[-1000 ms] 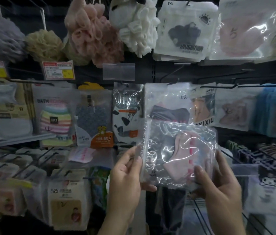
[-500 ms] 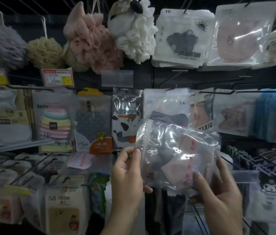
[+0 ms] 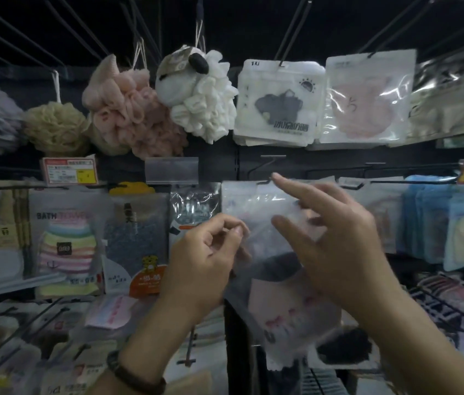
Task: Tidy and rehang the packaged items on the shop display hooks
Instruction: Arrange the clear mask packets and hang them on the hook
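Higher now: two hands (image 3: 205, 260) (image 3: 336, 246); one packet (image 3: 287, 315)

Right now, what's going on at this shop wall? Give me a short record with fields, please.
place: shop display wall with wire hooks
left hand: pinches the left edge of the clear packet
right hand: fingers straight and spread in front of the packet, index finger up by a hook
packet contents: something pink; too blurred to tell more
hung yet: cannot tell
above: bath puffs, white packets
to the left: striped towel pack
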Tool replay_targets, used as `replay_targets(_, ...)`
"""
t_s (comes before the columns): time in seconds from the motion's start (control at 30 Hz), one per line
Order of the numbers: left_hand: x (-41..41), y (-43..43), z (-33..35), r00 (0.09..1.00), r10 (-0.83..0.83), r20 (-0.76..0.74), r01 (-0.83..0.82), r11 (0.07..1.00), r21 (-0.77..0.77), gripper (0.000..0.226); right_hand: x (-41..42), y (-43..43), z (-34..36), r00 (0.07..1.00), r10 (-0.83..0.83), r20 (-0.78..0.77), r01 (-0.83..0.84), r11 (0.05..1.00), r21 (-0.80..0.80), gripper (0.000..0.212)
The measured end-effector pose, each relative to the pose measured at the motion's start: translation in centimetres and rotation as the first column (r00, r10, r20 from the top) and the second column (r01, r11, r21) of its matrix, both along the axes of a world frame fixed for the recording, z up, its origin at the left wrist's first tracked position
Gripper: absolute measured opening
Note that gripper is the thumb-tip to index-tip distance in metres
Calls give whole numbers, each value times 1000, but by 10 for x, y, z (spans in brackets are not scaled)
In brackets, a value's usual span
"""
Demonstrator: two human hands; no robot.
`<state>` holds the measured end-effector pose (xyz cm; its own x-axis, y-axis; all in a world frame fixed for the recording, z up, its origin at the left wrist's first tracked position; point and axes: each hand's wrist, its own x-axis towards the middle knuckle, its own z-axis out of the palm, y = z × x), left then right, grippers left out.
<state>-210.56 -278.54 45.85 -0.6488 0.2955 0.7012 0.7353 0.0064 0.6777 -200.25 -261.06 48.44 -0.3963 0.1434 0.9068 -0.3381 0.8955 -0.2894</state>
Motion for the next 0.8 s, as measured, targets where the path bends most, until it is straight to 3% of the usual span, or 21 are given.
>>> replay_targets(0.1,-6,7,21,996,45,-76,-48,998,-33,16,-14,8,17,996,68,57,-64,996,-69,41)
replay_targets(0.33,-20,30,57,932,228,-283,-252,967,-50,11,-34,33,27,988,156,12,-148,957,-251,25)
replay_targets(0.53,-45,46,66,908,279,-314,-284,958,29,11,-54,41,32,982,187,-18,-180,906,-383,24)
replay_targets(0.8,-56,56,71,890,290,-351,-307,952,7,12,-72,50,28,981,183,-62,-192,899,-393,20)
